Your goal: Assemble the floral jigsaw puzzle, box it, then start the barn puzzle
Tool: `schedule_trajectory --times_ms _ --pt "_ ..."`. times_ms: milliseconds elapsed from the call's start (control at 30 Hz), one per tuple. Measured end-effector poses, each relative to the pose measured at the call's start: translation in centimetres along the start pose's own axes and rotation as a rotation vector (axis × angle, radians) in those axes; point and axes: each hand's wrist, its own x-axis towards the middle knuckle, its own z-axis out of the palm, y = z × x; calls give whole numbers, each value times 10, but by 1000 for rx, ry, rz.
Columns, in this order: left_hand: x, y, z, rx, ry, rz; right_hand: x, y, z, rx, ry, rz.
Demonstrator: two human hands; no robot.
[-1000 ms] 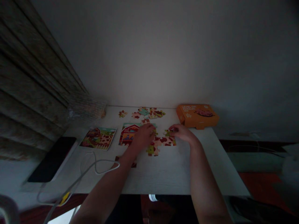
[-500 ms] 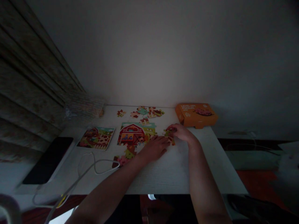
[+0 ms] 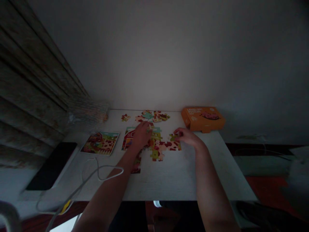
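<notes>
A partly joined farm jigsaw puzzle [image 3: 169,146] lies on the white table, showing a red barn and a brown-spotted pink cow. My left hand [image 3: 142,136] rests over the barn part, its fingers stretched toward the puzzle's upper edge beside a loose piece; it hides much of the barn. At the right end, my right hand [image 3: 189,136] pinches a green puzzle piece [image 3: 173,137] just above the cow section. Several loose puzzle pieces [image 3: 147,114] lie along the back of the table, some overlapping.
An orange puzzle box [image 3: 205,119] stands at the back right. To the left lie a reference picture card [image 3: 100,143] and a black phone [image 3: 51,166]. A white cable [image 3: 89,178] loops over the front left. Clear plastic wrapping [image 3: 87,111] sits by the curtain [image 3: 31,83].
My left hand has moved left and up from the cow section to the barn, uncovering the puzzle's lower middle. My right hand stays nearly in place with the green piece.
</notes>
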Motion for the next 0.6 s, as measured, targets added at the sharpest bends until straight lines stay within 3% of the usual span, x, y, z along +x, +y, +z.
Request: schedule_trajectory --times_ms 167,600 --pt "8 -24 2 44 -22 -68 0 1 0 -9 -3 5" --pt "15 -29 6 17 -54 -93 2 -8 3 -93 154 11"
